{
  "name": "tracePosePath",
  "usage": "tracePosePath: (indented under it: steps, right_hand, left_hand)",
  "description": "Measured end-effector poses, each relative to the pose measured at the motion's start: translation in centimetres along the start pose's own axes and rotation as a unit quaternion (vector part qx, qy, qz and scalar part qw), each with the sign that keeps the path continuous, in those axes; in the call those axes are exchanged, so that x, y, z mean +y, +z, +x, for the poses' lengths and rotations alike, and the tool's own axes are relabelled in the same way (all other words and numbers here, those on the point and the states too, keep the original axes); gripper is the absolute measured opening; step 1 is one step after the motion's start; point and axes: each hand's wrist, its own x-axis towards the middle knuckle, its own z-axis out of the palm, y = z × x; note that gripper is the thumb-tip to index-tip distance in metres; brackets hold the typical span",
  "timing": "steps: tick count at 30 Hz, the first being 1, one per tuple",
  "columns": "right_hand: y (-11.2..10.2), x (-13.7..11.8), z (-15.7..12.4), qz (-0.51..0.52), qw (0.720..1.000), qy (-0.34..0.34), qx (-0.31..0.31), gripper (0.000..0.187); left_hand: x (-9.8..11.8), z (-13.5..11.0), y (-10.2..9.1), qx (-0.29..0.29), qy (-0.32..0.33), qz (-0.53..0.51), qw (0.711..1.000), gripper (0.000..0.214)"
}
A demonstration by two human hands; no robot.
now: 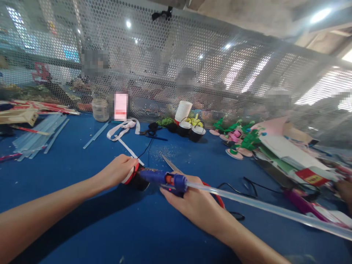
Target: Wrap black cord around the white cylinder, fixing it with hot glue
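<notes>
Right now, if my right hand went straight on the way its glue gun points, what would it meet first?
Most likely the black cup-like piece with a red band, in your left hand. The blue glue gun in your right hand points at it; whether they touch is unclear.

A clear jar [100, 110] stands near the perforated panel [143, 47], right of reddish sticks [45, 107].

Glue gun [156, 175] smooth plastic (glossy); tabletop [154, 231] matt; perforated screen [143, 47] metal.
</notes>
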Motion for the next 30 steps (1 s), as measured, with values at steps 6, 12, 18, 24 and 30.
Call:
tracePosePath:
  steps: [6, 12, 18, 24, 30]
  right_hand:
    - [0.12, -0.1, -0.47, -0.013, 1.0, -0.008, -0.011, 0.009]
    - [0.06, -0.26, -0.72, -0.021, 0.999, -0.013, -0.026, 0.008]
    - [0.01, -0.24, -0.75, -0.022, 0.999, -0.007, -0.044, 0.009]
    - [0.04, -0.17, -0.74, -0.022, 0.999, -0.018, -0.036, 0.009]
    - [-0.08, -0.17, -0.64, -0.031, 0.999, -0.012, -0.031, 0.01]
  left_hand:
    - [-0.1, -0.01, 0.04, 0.002, 0.009, 0.01, 1.0, 0.029]
    - [-0.03, -0.06, 0.14, 0.019, -0.003, 0.01, 1.0, 0.029]
    - [-0.34, 0.1, 0.14, 0.013, 0.008, 0.016, 1.0, 0.03]
    - [-0.39, 0.15, 0.18, 0.002, 0.013, 0.014, 1.0, 0.031]
    - [-0.41, 0.09, 0.18, 0.002, 0.022, 0.027, 0.999, 0.031]
